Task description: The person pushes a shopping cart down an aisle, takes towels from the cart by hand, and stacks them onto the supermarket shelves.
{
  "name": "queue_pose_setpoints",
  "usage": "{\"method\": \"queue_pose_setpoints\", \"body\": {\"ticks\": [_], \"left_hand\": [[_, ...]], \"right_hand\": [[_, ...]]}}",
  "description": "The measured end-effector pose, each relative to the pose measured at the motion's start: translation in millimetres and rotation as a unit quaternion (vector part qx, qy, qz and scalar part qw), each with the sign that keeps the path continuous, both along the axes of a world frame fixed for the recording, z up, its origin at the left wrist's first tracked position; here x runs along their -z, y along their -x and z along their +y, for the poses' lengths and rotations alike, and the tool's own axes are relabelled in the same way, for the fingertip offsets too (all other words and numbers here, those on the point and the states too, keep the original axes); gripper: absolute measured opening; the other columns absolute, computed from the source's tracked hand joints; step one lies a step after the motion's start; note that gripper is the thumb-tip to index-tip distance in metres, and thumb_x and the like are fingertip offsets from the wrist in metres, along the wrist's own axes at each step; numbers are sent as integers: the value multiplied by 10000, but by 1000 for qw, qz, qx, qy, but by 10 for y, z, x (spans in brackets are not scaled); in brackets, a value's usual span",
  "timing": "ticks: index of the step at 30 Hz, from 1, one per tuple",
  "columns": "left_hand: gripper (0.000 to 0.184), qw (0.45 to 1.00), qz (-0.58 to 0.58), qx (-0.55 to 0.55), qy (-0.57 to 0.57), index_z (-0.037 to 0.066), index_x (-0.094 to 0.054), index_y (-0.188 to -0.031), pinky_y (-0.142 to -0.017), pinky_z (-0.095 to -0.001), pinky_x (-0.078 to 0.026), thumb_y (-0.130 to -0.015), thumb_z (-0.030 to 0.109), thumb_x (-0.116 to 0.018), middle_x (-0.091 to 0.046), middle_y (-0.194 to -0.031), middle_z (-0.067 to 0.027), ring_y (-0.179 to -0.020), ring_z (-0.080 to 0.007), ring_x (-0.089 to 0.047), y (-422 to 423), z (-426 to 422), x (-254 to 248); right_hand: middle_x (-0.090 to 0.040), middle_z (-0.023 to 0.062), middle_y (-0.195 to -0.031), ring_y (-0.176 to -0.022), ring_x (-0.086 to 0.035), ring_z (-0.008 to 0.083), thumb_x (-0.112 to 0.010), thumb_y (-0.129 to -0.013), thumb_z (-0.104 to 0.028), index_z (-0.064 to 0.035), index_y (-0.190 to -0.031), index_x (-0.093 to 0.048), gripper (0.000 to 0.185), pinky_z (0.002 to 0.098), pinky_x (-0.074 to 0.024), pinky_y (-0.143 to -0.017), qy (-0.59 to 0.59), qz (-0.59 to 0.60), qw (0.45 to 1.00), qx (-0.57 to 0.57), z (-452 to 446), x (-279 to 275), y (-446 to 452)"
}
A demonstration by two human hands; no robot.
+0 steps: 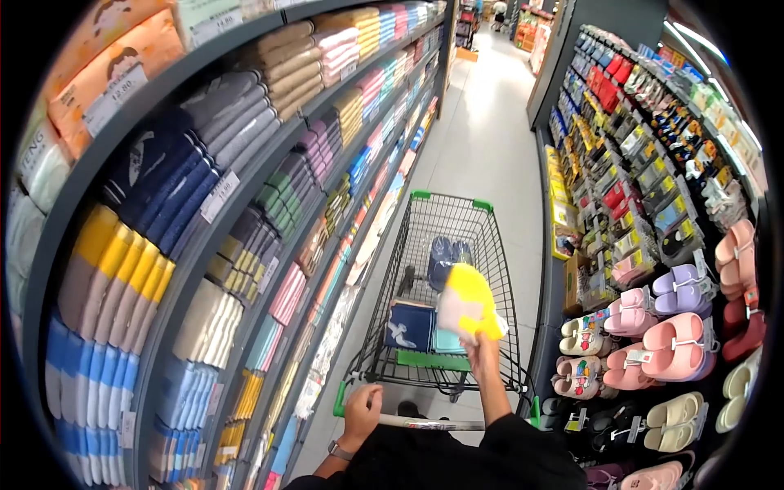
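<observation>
My right hand [483,355] is closed on the lower edge of a folded yellow and pale beige towel [467,304], held up over the shopping cart [508,314]. My left hand [362,414], with a watch at its wrist, has its fingers curled at the left end of the cart's handle [433,424]. Inside the basket, a navy folded towel [408,328] with a light motif lies at the near left. Beside it is a mint-coloured item [447,340], partly covered by the held towel. Farther forward sits a pair of dark slippers [445,255].
Shelves of folded towels [167,192] line the left side, including a yellow and grey-beige stack [114,282]. On the right hang pink slippers [676,347] and packaged small goods [629,180]. A pale tiled aisle [474,139] runs ahead between them.
</observation>
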State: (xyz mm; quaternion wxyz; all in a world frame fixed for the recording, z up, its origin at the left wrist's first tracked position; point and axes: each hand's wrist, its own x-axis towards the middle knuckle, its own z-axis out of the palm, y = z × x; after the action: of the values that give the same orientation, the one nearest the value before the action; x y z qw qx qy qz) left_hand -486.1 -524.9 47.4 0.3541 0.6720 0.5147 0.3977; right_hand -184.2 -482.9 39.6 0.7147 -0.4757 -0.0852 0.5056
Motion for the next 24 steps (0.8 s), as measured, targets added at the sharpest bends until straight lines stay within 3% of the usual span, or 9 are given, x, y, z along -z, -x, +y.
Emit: {"method": "queue_pose_setpoints", "body": {"ticks": [3, 6, 7, 9, 11, 15, 18, 22, 24], "left_hand": [[356, 961, -217, 46, 163, 33, -544, -1219, -860, -357, -494, -977, 289, -489, -644, -1078, -118, -958, -235, -628, 175, 418, -219], [570, 800, -445, 120, 384, 72, -390, -1397, -903, -360, -480, -1002, 482, -368, -551, -1280, -158, -1096, -247, -571, 411, 886, -448], [643, 771, -472, 131, 406, 36, -356, -1410, -972, -386, -437, -992, 524, -361, -512, -1332, -123, -1167, -237, -523, 498, 954, -712], [573, 759, -501, 134, 395, 45, -371, -1409, -1022, -406, -411, -996, 439, -426, -499, -1365, -98, -1235, -228, -487, 696, 1046, -795], [491, 759, -521, 125, 369, 54, -413, -1387, -1049, -396, -400, -973, 284, -541, -512, -1358, -85, -1253, -237, -489, 854, 1065, -724], [487, 784, -520, 43, 336, 53, -428, -1369, -1067, -416, -372, -938, 231, -567, -525, -1335, -100, -1242, -267, -487, 953, 1011, -759], [447, 715, -617, 6, 330, 60, -458, -1348, -1040, -417, -399, -935, 195, -564, -550, -1306, -85, -1213, -250, -516, 1016, 1006, -753], [465, 706, -644, 5, 295, 70, -453, -1355, -1065, -434, -360, -916, 176, -566, -539, -1319, -92, -1231, -257, -498, 915, 952, -871], [472, 703, -651, 23, 285, 72, -448, -1360, -1073, -439, -345, -913, 170, -563, -535, -1323, -93, -1237, -256, -490, 838, 927, -838]], "right_hand": [[-572, 159, -1143, -902, -638, 273, -436, -862, 9, -6, -1304, -404, 444, 369, -576, -645, -29, -30, 995, -94, -221, -611, 551], [-590, 120, -1132, -944, -628, 241, -523, -861, 0, 9, -1295, -443, 441, 374, -561, -754, -5, -71, 975, -212, -394, -725, 1015], [-594, 101, -1132, -973, -617, 213, -561, -866, -35, 10, -1290, -451, 441, 356, -539, -805, 18, -142, 953, -266, -449, -834, 1148], [-594, 58, -1177, -1058, -577, 148, -644, -859, -99, 1, -1304, -461, 492, 303, -460, -931, 3, -215, 925, -312, -511, -892, 1407], [-572, 52, -1217, -1090, -553, 143, -663, -857, -120, -13, -1300, -478, 491, 302, -449, -944, -37, -220, 917, -329, -467, -912, 1532], [-552, 66, -1247, -1130, -532, 154, -659, -896, -223, -13, -1315, -463, 508, 318, -432, -972, 47, -192, 912, -359, -191, -967, 1645], [-562, 76, -1246, -1154, -531, 181, -638, -918, -307, -17, -1307, -473, 513, 347, -416, -1002, 9, -92, 932, -349, -5, -895, 1761], [-492, 107, -1349, -1232, -490, 236, -613, -929, -287, -39, -1401, -370, 586, 394, -381, -1055, -18, 100, 932, -348, 197, -983, 1843], [-508, 125, -1336, -1230, -498, 252, -645, -894, -280, -36, -1406, -355, 636, 411, -392, -1053, -50, 120, 936, -328, 332, -1132, 1813]]}}
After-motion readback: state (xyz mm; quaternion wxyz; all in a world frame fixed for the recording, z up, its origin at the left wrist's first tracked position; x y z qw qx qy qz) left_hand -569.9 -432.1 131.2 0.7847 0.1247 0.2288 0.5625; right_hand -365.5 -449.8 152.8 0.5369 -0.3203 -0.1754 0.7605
